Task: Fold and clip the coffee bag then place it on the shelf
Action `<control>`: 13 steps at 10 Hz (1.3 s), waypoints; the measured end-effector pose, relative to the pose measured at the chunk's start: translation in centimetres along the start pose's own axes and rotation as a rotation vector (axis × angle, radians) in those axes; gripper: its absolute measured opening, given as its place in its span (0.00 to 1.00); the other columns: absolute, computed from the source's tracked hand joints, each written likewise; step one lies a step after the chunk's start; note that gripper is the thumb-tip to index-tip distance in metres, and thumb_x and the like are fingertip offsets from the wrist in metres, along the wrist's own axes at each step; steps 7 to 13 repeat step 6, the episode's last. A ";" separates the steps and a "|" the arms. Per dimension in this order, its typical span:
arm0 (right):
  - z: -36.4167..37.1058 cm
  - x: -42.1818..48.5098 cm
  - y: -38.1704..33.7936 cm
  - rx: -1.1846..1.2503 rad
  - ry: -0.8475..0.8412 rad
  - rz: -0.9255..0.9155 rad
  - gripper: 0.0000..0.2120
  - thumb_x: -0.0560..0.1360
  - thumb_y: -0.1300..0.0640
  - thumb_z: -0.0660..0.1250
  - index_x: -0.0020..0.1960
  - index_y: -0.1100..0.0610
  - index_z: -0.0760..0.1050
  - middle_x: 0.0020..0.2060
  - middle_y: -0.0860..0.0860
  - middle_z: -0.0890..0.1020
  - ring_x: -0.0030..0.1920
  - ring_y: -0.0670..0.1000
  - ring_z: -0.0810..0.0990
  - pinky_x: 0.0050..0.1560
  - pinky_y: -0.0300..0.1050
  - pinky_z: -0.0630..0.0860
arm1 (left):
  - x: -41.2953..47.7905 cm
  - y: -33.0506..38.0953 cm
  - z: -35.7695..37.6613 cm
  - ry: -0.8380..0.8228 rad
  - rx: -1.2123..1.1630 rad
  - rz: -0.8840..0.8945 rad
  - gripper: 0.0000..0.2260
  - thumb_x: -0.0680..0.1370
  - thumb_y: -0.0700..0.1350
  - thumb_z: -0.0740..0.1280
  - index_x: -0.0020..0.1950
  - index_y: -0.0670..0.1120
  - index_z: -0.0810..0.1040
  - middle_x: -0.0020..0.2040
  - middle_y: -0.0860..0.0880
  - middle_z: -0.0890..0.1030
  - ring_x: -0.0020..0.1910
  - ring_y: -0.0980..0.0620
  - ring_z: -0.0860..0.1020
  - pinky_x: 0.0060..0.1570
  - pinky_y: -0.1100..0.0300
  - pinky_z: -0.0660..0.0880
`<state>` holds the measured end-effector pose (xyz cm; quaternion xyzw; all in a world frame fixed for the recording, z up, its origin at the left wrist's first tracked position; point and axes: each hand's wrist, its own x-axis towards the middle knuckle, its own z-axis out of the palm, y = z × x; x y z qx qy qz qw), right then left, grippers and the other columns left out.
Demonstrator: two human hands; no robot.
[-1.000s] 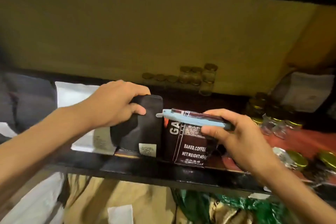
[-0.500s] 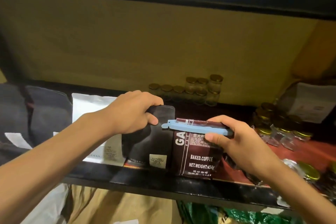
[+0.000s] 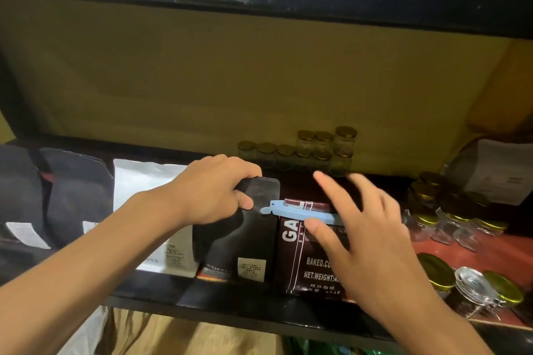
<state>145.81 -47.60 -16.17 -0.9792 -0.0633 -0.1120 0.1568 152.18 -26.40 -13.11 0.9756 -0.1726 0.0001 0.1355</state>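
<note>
At centre frame the coffee bag point(image 3: 310, 256) stands on the shelf point(image 3: 230, 304) (blue clip point(image 3: 297, 212) across its fold), right hand point(image 3: 366, 239) spread, left hand point(image 3: 213, 193) gripping the black bag point(image 3: 245, 239) beside it.

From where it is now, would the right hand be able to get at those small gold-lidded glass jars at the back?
Probably yes: the right hand is open, and the gold-lidded glass jars stand just behind it with nothing between.
</note>
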 end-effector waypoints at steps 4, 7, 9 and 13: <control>0.8 -1.1 -1.4 -0.032 -0.019 0.039 0.36 0.78 0.36 0.54 0.75 0.35 0.33 0.79 0.43 0.48 0.78 0.54 0.45 0.72 0.55 0.63 | -1.2 0.5 -0.3 -0.068 0.009 0.048 0.18 0.78 0.48 0.68 0.67 0.55 0.70 0.59 0.53 0.78 0.61 0.49 0.72 0.62 0.52 0.65; -3.9 -2.8 -2.4 -0.211 -0.085 0.079 0.41 0.71 0.28 0.45 0.74 0.39 0.27 0.80 0.48 0.40 0.78 0.58 0.36 0.77 0.60 0.50 | -5.1 -0.5 -1.9 -0.014 0.332 0.249 0.42 0.76 0.56 0.67 0.80 0.54 0.42 0.80 0.48 0.53 0.79 0.45 0.51 0.76 0.44 0.44; -3.9 -2.8 -2.4 -0.211 -0.085 0.079 0.41 0.71 0.28 0.45 0.74 0.39 0.27 0.80 0.48 0.40 0.78 0.58 0.36 0.77 0.60 0.50 | -5.1 -0.5 -1.9 -0.014 0.332 0.249 0.42 0.76 0.56 0.67 0.80 0.54 0.42 0.80 0.48 0.53 0.79 0.45 0.51 0.76 0.44 0.44; -3.9 -2.8 -2.4 -0.211 -0.085 0.079 0.41 0.71 0.28 0.45 0.74 0.39 0.27 0.80 0.48 0.40 0.78 0.58 0.36 0.77 0.60 0.50 | -5.1 -0.5 -1.9 -0.014 0.332 0.249 0.42 0.76 0.56 0.67 0.80 0.54 0.42 0.80 0.48 0.53 0.79 0.45 0.51 0.76 0.44 0.44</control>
